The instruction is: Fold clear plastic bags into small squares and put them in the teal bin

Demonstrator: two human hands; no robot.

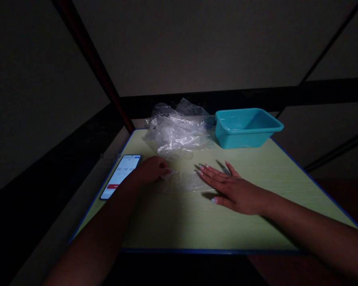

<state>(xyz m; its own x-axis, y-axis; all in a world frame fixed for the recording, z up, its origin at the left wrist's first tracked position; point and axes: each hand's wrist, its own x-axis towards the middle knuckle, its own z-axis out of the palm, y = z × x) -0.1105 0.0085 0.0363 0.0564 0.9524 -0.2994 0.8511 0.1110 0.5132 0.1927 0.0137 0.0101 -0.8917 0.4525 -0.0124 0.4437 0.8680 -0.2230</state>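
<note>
Flat clear bag [186, 180] on the desk [197, 222], in front of the tub [244, 128] and nearer the desk's close edge. Long axis running side to side, roughly parallel to the tub's long front wall; mouth end not readable in the dim light. Left hand [152, 169] at the bag's left end, fingers curled down onto the plastic, seemingly pinching its edge, though the grip itself too dark to confirm. Right hand [231, 186] spread flat, palm down, fingertips pressing the bag's right end, holding nothing. Heap of crumpled clear bags [177, 131] just left of the tub, touching or nearly touching its side. Phone [121, 176] well left of the tub, near the desk's left edge, lit screen up with a timer showing, long axis pointing away and slightly right.
</note>
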